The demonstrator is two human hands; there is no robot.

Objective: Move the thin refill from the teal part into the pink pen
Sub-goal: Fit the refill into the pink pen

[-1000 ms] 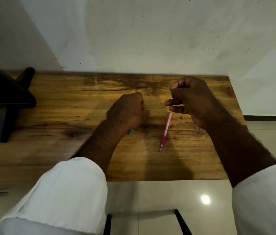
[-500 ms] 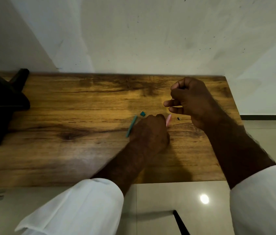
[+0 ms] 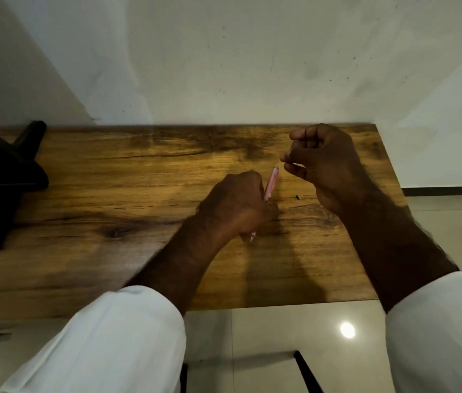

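Observation:
The pink pen lies slanted on the wooden table. My left hand is closed around its middle. The pen's tip pokes out below the hand and its back end points up towards my right hand. My right hand hovers just right of the pen's back end, with thumb and fingers pinched on a thin pale sliver, the thin refill, which barely shows. The teal part is hidden, likely under my left hand or arm.
A tiny dark piece lies on the table between my hands. A black stand sits at the table's left end. A white wall runs behind the table. Tiled floor and dark chair legs are below the near edge.
My left hand left the teal part, moved right and closed around the pink pen. My right hand stayed almost where it was, still pinched.

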